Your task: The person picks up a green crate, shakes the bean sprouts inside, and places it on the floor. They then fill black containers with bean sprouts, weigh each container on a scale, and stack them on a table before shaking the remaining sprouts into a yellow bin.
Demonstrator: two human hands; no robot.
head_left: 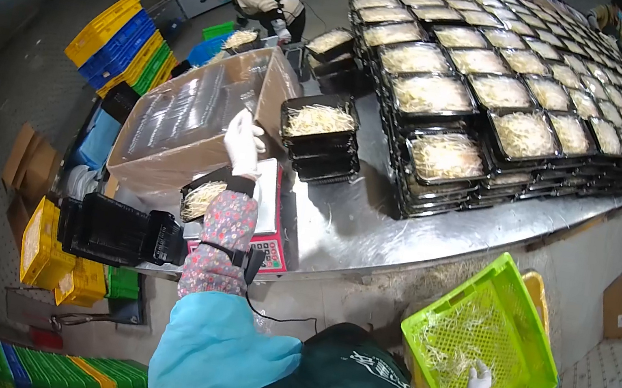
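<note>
My left hand (244,143), in a white glove, is raised over the scale (269,195), beside a large plastic-lined box (269,88) of stacked black trays. Its fingers are stretched and hold nothing visible. Partly behind my left forearm, a black tray of bean sprouts (201,200) sits at the scale. My right hand (478,384), also white-gloved, is low inside a lime-green crate (421,323), next to loose bean sprouts (456,358) scattered on its mesh bottom. Its fingers look extended, with nothing clearly gripped.
Filled sprout trays (449,155) are piled high along the metal table (345,237). A shorter stack of trays (321,123) stands nearer the box. Empty black trays (119,232) lie at the table's left end. Another person (268,6) bends over at the far side.
</note>
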